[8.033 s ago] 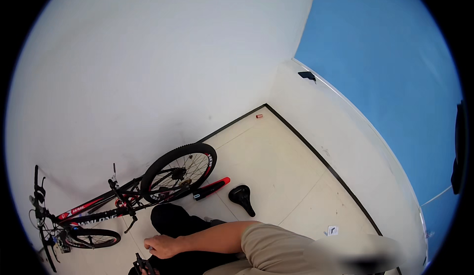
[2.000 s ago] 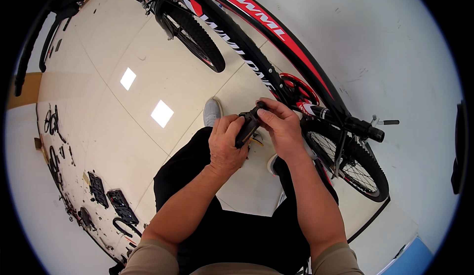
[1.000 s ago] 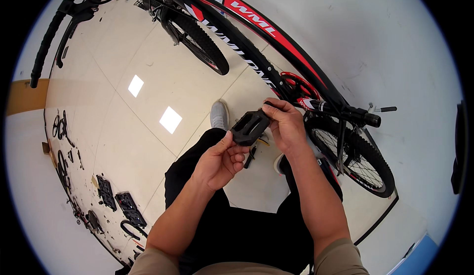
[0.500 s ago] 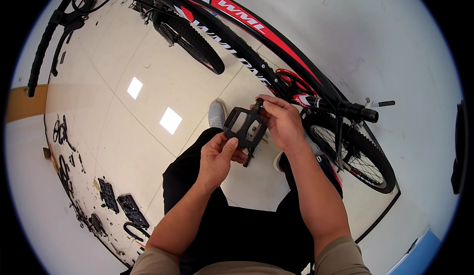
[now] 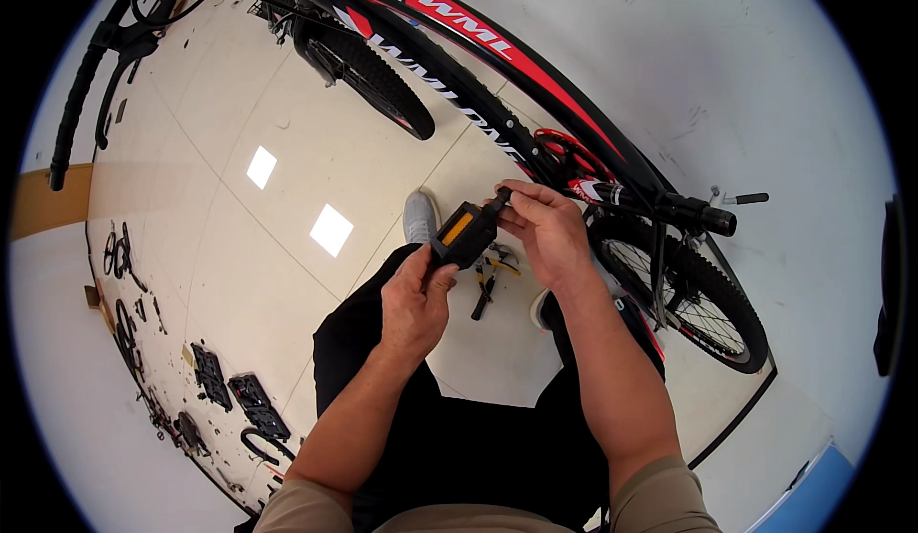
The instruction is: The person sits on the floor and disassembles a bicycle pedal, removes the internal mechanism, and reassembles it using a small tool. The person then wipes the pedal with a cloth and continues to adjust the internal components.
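A black bicycle pedal with an orange reflector is held between my two hands, its narrow edge turned up. My left hand grips the pedal body at its near left end, thumb and fingers closed on it. At the other end, the fingertips of my right hand pinch the spindle end. Just beyond my right hand stands a black and red bicycle, its frame running from upper left to right. On the floor below the pedal lie pliers or similar tools with yellow-and-black handles, partly hidden.
The bicycle's rear wheel is to the right, beside the wall. Front wheel and drop handlebar are at upper left. Open black tool cases and scattered bike parts lie on the floor at left. My shoe is beyond the pedal.
The pedal has been turned about its spindle: its open cage face showed before, and now its edge with the orange reflector shows. Both hands keep hold of it; more of the floor tools shows.
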Action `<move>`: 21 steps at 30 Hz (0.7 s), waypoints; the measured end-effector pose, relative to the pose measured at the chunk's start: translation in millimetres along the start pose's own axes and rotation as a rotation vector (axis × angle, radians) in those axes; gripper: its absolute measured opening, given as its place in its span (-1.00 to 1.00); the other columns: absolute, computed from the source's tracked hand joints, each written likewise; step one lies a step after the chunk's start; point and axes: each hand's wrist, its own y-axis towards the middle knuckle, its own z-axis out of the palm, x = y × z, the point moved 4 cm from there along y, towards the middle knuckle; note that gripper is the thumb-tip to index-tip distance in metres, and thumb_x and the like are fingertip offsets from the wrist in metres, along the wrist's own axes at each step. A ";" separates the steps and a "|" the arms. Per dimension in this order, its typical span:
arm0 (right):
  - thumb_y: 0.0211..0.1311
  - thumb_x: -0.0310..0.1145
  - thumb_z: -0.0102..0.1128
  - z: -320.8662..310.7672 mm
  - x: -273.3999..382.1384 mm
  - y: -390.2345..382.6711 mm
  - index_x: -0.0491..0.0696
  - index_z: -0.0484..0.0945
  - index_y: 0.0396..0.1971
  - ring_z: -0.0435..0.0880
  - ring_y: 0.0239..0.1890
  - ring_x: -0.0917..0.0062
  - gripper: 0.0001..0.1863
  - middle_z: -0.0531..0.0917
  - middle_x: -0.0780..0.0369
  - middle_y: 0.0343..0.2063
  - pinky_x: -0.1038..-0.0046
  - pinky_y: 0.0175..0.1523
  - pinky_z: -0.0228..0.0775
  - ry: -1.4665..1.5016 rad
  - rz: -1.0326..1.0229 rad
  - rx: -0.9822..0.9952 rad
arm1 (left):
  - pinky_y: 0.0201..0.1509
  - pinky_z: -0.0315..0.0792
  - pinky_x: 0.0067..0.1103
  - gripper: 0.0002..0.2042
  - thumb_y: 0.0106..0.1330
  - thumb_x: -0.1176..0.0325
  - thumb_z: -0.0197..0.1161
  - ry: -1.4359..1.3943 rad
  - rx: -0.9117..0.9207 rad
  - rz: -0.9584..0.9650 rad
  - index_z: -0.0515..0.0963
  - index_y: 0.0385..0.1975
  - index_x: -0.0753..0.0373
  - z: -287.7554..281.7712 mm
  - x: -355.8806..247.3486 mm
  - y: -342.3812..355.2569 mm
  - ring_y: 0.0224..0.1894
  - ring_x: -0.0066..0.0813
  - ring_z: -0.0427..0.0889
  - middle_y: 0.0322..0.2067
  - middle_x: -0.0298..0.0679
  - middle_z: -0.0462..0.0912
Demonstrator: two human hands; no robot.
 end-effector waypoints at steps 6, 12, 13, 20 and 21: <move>0.35 -0.45 0.16 1.0 1.9 -3.0 -0.16 0.63 -0.01 0.72 -0.24 0.53 -0.74 0.72 0.20 -0.20 0.48 -0.06 0.56 -0.097 -0.018 -0.037 | -0.25 0.54 -0.50 -0.68 0.32 0.48 0.33 0.091 0.000 0.107 0.51 0.02 0.45 -0.1 5.3 -2.0 -0.35 -0.25 0.66 -0.33 -0.05 0.64; 0.27 -0.39 0.23 -3.0 -2.2 -13.7 -0.15 0.60 -0.24 0.60 -0.46 0.61 -0.84 0.60 0.32 -0.42 0.48 -0.28 0.53 -0.009 -0.101 -0.372 | -0.26 0.55 -0.48 -0.69 0.29 0.50 0.35 0.205 -0.040 0.233 0.53 -0.01 0.46 -3.2 -15.0 -1.3 -0.35 -0.18 0.66 -0.33 -0.03 0.64; 0.26 -0.38 0.24 -1.6 -5.7 -16.0 -0.12 0.58 -0.28 0.56 -0.49 0.63 -0.86 0.57 0.34 -0.45 0.49 -0.32 0.49 -0.007 -0.076 -0.365 | -0.27 0.55 -0.48 -0.69 0.28 0.50 0.35 0.210 -0.042 0.242 0.53 -0.02 0.46 -3.1 -15.7 -2.2 -0.35 -0.18 0.66 -0.33 -0.03 0.64; 0.18 -0.25 0.41 11.0 -20.6 -22.7 -0.03 0.55 -0.39 0.37 -0.59 0.74 -0.78 0.49 0.41 -0.51 0.57 -0.44 0.27 -0.061 0.068 -0.221 | -0.28 0.56 -0.48 -0.69 0.26 0.51 0.37 0.212 -0.046 0.253 0.55 -0.01 0.43 -2.2 -18.0 -2.6 -0.35 -0.18 0.68 -0.30 -0.03 0.65; 0.17 -0.23 0.44 11.0 -20.5 -22.2 -0.02 0.55 -0.39 0.35 -0.59 0.75 -0.76 0.48 0.42 -0.51 0.57 -0.44 0.26 -0.091 0.079 -0.217 | -0.27 0.57 -0.48 -0.68 0.25 0.51 0.37 0.224 -0.044 0.262 0.56 -0.01 0.41 -1.9 -19.7 -2.8 -0.34 -0.18 0.69 -0.29 -0.03 0.65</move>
